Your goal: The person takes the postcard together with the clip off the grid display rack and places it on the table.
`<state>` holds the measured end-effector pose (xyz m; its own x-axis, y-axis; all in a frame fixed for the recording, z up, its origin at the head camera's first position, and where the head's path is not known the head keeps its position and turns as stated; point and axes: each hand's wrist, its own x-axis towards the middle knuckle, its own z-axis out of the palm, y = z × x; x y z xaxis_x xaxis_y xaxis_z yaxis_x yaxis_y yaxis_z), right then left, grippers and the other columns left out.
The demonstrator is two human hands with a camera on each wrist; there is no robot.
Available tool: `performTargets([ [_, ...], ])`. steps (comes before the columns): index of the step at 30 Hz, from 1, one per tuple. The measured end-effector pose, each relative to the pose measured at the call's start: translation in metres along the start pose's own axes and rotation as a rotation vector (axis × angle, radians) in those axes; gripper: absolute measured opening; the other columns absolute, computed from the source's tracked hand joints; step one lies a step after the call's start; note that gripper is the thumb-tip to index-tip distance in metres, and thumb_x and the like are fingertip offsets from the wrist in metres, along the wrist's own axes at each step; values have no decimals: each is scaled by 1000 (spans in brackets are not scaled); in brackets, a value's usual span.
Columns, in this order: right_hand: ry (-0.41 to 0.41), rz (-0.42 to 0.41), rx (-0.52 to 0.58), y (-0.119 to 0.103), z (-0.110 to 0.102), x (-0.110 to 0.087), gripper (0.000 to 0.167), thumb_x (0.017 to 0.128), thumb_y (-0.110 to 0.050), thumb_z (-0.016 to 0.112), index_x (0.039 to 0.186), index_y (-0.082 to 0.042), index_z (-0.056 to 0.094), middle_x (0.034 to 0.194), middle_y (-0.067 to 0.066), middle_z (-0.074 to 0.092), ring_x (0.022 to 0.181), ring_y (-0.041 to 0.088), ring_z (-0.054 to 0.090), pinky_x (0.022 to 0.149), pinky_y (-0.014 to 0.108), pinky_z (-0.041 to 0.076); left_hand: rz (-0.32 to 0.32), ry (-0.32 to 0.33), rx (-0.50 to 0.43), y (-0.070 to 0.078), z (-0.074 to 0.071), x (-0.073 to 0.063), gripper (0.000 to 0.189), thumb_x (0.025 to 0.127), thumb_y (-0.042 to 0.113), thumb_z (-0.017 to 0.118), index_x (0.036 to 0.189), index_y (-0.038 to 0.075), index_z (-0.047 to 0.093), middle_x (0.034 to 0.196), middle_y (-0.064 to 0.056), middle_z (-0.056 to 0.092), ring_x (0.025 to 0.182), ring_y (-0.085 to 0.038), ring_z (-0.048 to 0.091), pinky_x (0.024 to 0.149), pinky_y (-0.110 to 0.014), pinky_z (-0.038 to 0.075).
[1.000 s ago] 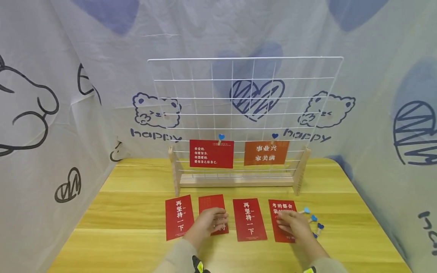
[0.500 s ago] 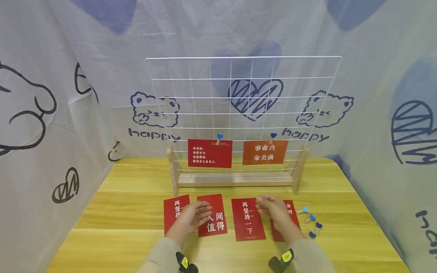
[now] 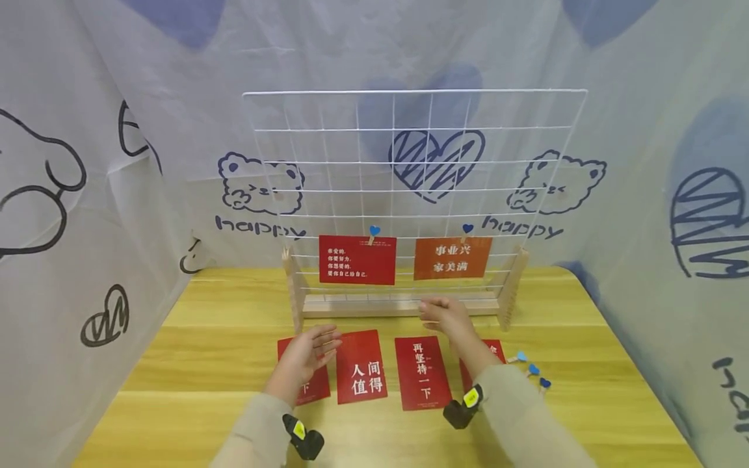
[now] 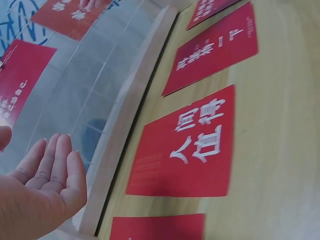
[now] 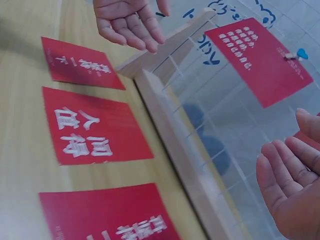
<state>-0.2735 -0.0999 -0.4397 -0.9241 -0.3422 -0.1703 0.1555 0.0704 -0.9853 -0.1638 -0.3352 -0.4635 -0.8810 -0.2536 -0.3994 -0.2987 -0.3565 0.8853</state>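
My left hand point(image 3: 307, 351) hovers over the leftmost red card point(image 3: 313, 388), its fingers loosely bent with nothing in them. Higher up, my right hand point(image 3: 447, 318) is before the rack's wooden base, also holding nothing; its relaxed fingers show in the right wrist view. Between the hands lie a red card with large white characters point(image 3: 363, 377) and another red card point(image 3: 422, 377). A further red card point(image 3: 494, 351) is partly hidden by the right forearm. Behind them stands a white wire grid rack point(image 3: 412, 162), where a red card point(image 3: 357, 263) and an orange card point(image 3: 450, 260) hang from heart clips.
Blue heart clips point(image 3: 533, 370) lie at the right of the cards on the wooden table point(image 3: 193, 364). The rack's wooden feet point(image 3: 294, 286) stand at either end. A printed curtain point(image 3: 175, 130) encloses the back and sides.
Both hands have moved left and up, away from the cards toward the rack. The left hand has uncovered the second card. The cards stay in place; the view has shifted slightly.
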Motion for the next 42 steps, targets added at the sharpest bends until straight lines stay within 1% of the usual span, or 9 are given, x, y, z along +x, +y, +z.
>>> performTargets([
  [3,0,4,11,-16,3,6,34,84,-11,55,111,9,49,106,22,53,91,27,56,82,38,43,7,12,-13,7,-2,4,38,90,19,42,118,-5,45,104,-11,57,92,-22,55,92,-43,33],
  [6,-14,-22,4,-22,6,14,35,84,-12,56,112,8,48,107,22,52,92,28,55,81,38,44,19,19,0,12,-4,8,38,90,19,40,118,-6,44,102,-10,57,93,-21,54,90,-41,35],
  [13,-48,-66,-15,-34,16,31,37,84,-16,56,113,6,48,109,22,51,96,33,52,79,38,45,67,23,25,22,-10,13,41,90,20,37,121,-8,39,115,-18,49,95,-21,52,89,-38,36],
  [18,-81,-94,-41,-48,21,40,36,84,-18,57,111,4,50,109,20,52,97,33,51,79,38,45,67,38,-5,30,-13,15,42,90,20,36,122,-8,37,115,-16,49,101,-26,49,91,-40,33],
  [23,-82,-109,-82,-63,28,49,36,84,-20,57,111,2,50,107,16,54,95,29,53,79,36,45,60,37,-21,40,-13,19,44,92,20,33,127,-6,32,128,-22,36,112,-30,38,95,-41,29],
  [28,-86,-95,-94,-74,38,57,37,82,-20,59,112,0,52,107,15,55,95,26,54,81,35,44,51,10,-66,50,-12,21,47,92,18,33,131,-7,24,133,-23,28,117,-31,32,98,-42,23],
  [32,-90,-123,-108,-83,46,60,39,83,-18,59,115,0,50,110,15,54,96,27,53,83,36,43,57,-1,-104,56,-12,22,50,92,18,34,133,-6,19,135,-23,23,122,-31,27,100,-42,20],
  [38,-78,-141,-209,-92,51,64,42,83,-20,58,121,-5,48,117,8,51,102,22,50,85,32,42,58,-12,-144,61,-12,24,53,92,19,35,135,-3,13,137,-21,20,124,-31,22,101,-40,17],
  [42,-75,-156,-290,-97,51,65,42,84,-22,56,123,-9,46,120,6,49,105,21,47,88,32,39,87,-7,-171,61,-13,33,56,92,19,36,135,-4,8,137,-22,20,124,-31,21,101,-39,18],
])
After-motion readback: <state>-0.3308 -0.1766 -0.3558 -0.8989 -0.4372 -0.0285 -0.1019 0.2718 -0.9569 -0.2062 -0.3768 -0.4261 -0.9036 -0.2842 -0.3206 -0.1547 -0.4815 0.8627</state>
